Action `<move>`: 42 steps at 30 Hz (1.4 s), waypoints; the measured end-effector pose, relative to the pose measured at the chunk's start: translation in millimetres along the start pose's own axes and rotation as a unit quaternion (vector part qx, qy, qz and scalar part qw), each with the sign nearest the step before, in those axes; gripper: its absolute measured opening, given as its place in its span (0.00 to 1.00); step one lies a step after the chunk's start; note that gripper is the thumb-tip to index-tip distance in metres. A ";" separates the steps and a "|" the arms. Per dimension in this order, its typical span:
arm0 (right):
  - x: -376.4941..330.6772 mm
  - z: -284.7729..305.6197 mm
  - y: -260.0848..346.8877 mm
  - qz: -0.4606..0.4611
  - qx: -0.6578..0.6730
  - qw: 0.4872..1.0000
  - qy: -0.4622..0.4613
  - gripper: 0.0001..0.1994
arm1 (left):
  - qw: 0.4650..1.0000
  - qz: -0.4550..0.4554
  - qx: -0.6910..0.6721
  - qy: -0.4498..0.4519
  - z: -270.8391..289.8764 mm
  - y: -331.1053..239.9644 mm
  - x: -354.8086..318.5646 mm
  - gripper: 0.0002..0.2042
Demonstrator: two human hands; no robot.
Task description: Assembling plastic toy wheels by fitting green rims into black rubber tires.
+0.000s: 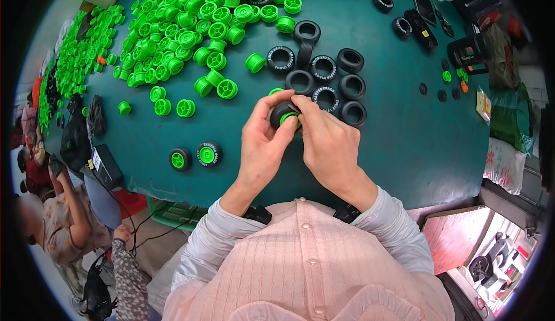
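Over the middle of the green table, a small black rubber tyre (280,111) is held between both hands, a green wheel hub (287,118) partly inside it. My left hand (261,133) grips the tyre from the left, its thumb on the hub. From the right, my right hand (330,145) closes on the tyre's upper edge; its fingertips hide part of it. Several loose tyres (351,87) lie just beyond my right hand. To the left of my hands sit two wheels with tyres on, a near one (180,159) and another (208,154).
A big heap of green hubs (185,38) covers the far left of the table (404,147). At the far right are a phone (422,2), a black pouch (420,29) and small wheel parts (447,76). A black box (107,166) stands at the left edge, near other people.
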State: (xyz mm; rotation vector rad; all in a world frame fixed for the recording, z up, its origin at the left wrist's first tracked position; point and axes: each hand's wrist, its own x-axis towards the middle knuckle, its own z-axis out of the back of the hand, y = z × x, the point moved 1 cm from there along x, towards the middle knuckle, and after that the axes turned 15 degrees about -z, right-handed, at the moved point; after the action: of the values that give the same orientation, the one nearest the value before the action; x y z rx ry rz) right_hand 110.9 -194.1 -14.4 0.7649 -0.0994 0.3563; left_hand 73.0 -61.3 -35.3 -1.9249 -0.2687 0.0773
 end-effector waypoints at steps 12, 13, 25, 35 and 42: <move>-2.4 9.2 5.7 -0.033 -0.061 0.996 0.058 0.22 | 0.998 -0.004 0.057 -0.005 -3.7 -5.6 -1.0 0.18; -2.5 8.3 5.6 -0.029 -0.075 0.995 0.055 0.21 | 0.997 -0.005 0.074 0.003 -4.8 -5.8 -1.2 0.18; 4.0 5.0 -1.7 0.103 -0.171 0.979 0.046 0.24 | 0.974 0.120 0.129 0.141 16.5 -18.3 19.9 0.19; 3.3 -5.5 1.1 -0.025 -0.067 0.997 -0.012 0.21 | 0.999 -0.020 0.019 -0.033 -8.1 -0.8 3.5 0.20; 3.5 -10.1 0.8 0.036 -0.129 0.990 -0.052 0.21 | 0.999 -0.004 0.039 0.004 -4.8 -8.2 5.6 0.18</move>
State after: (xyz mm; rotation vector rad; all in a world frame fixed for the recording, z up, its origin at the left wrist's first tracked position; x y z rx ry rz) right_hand 113.5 -185.7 -20.4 0.5251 -0.2660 0.3640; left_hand 78.1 -61.7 -25.5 -1.8462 -0.2654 0.0744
